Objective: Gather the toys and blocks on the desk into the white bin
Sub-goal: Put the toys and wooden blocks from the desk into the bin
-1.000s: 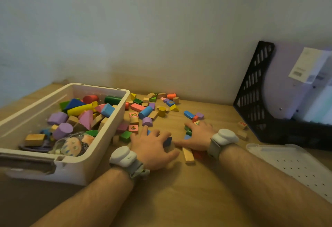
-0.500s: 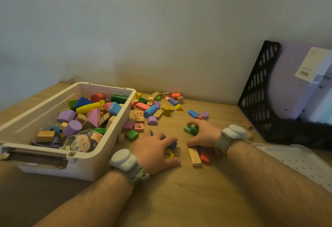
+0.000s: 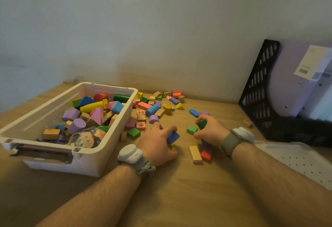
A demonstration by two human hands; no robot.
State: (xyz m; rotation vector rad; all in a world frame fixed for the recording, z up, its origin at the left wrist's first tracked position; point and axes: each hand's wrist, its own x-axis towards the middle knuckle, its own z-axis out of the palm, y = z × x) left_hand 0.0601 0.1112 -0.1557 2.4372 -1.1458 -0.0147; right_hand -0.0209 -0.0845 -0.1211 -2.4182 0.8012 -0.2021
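Note:
The white bin [image 3: 100,152] stands at the left, holding several coloured wooden blocks and a netted doll toy [image 3: 87,137]. Loose blocks lie scattered on the wooden desk [image 3: 179,190] behind and between my hands. My left hand [image 3: 158,146] is curled around a blue block [image 3: 173,136], with a yellow piece showing under the fingers. My right hand [image 3: 211,130] is closed on a dark green block [image 3: 202,124]. A green cube [image 3: 191,129] sits just left of that hand. A natural wood block [image 3: 195,154] and a red block [image 3: 206,155] lie between my wrists.
A black mesh file holder [image 3: 260,90] with papers stands at the right against the wall. The bin's white perforated lid [image 3: 298,160] lies flat at the right, near my right forearm. A small numbered cube [image 3: 248,122] sits beside the holder.
Both hands went from lying flat over the blocks to curling closed. The left has taken hold of the blue block, the right the dark green one.

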